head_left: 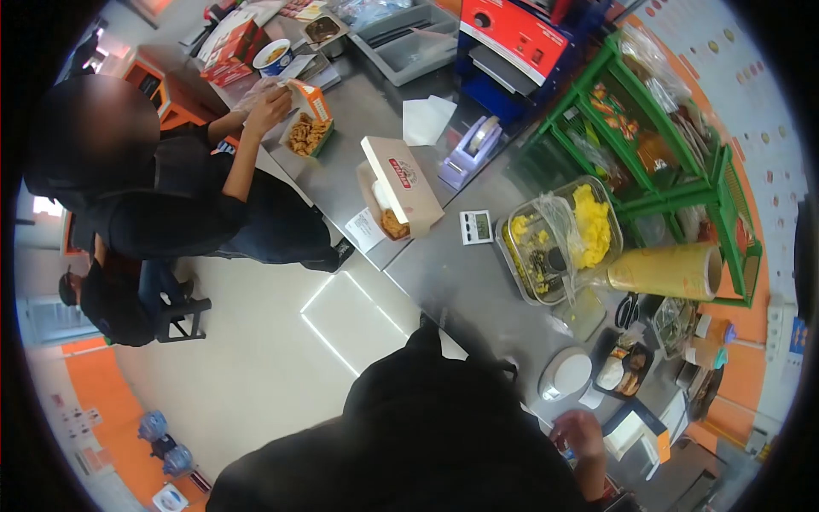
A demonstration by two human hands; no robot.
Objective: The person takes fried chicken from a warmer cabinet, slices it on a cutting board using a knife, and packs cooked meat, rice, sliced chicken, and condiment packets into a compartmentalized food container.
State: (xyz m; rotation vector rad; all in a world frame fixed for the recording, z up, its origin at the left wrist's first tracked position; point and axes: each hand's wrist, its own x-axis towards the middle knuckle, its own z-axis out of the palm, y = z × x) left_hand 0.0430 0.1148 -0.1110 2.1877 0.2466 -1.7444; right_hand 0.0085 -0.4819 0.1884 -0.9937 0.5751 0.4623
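Note:
My right hand (pixel 580 433) is low on the right, by the front edge of the steel counter. Its fingers look bent and blurred, and I cannot see whether they hold anything. Nearest to it are a white round lid or tub (pixel 566 374), a black tray of food (pixel 624 365) with a white mound and brown pieces, and an open black-and-white box (pixel 636 435) with an orange patch. My left hand is not in view. Further along, a carton (pixel 401 183) with a red logo on its raised lid holds fried food and something white.
A co-worker (pixel 171 188) at the upper left has hands over a box of fried pieces (pixel 309 135). A glass container of yellow food (pixel 597 226), wrap roll (pixel 670 271), timer (pixel 476 228), tape dispenser (pixel 471 152) and green racks (pixel 631 136) line the counter. Another person (pixel 128 294) sits behind.

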